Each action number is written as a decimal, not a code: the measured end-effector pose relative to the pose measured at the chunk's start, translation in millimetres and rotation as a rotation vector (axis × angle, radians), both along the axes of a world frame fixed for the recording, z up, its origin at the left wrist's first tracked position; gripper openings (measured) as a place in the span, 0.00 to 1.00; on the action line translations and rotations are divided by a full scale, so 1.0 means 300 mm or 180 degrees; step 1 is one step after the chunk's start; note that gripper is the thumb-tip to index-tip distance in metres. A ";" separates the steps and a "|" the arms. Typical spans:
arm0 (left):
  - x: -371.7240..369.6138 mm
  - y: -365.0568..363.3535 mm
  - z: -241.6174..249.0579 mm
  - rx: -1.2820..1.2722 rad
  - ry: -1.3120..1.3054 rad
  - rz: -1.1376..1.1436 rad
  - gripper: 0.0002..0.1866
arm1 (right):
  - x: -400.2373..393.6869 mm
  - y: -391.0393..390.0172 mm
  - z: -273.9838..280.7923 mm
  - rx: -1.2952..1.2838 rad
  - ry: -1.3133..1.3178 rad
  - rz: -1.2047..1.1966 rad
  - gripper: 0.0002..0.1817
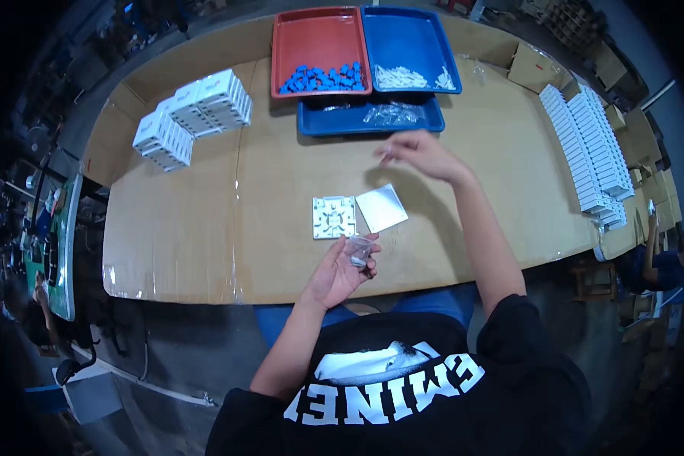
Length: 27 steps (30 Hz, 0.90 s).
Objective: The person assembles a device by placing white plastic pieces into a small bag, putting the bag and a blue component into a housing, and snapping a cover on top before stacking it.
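Observation:
In my left hand [340, 272], palm up near the table's front edge, lies a small clear plastic bag [359, 252] with small pale pieces in it; my fingers curl round it. My right hand [419, 154] is raised over the table below the blue trays, its fingertips pinched together; what they hold, if anything, is too small to make out. Just beyond my left hand sits a white square box base [334, 217], its inner fittings facing up. A flat white square cover [381, 208] lies tilted to the right of the base.
At the back stand a red tray [321, 42] of blue parts, a blue tray [406, 45] of white parts and a lower blue tray [334, 120] with clear bags. White boxes stack at left [197, 106] and right [585, 152]. Other people sit at both sides.

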<state>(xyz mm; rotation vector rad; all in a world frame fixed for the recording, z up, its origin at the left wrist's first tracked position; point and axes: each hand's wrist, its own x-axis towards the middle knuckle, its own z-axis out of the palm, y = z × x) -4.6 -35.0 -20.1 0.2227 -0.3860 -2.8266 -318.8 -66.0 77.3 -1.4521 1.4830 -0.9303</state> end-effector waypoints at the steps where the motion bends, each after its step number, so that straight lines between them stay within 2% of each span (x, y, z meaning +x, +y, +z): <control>1: -0.001 0.000 0.003 0.0047 -0.0035 0.0007 0.32 | -0.074 -0.054 -0.018 -0.0358 0.0353 -0.0361 0.13; 3: 0.002 0.003 -0.013 0.0061 -0.0059 0.0009 0.30 | -0.201 -0.154 -0.049 -0.0955 0.1055 -0.1205 0.11; 7: 0.009 0.007 -0.058 -0.0132 -0.0308 0.0076 0.25 | -0.413 -0.296 -0.078 -0.1473 0.2171 -0.2317 0.12; 11: 0.002 0.003 -0.008 -0.0031 -0.0206 0.0099 0.27 | -0.509 -0.375 -0.058 -0.1467 0.2734 -0.2315 0.12; 13: -0.001 0.000 0.013 0.0279 -0.0008 0.0058 0.29 | -0.525 -0.395 -0.056 -0.1141 0.3204 -0.2167 0.12; 17: 0.000 0.000 -0.036 0.0061 -0.0134 -0.0011 0.30 | -0.550 -0.434 -0.049 -0.0765 0.3291 -0.1980 0.12; 22: 0.000 0.002 -0.016 0.0012 -0.0099 -0.0025 0.29 | -0.567 -0.449 -0.054 -0.0490 0.3222 -0.1997 0.10; 27: -0.002 -0.005 -0.035 -0.0122 -0.0223 -0.0100 0.30 | -0.600 -0.443 -0.087 -0.0707 0.3049 -0.2006 0.09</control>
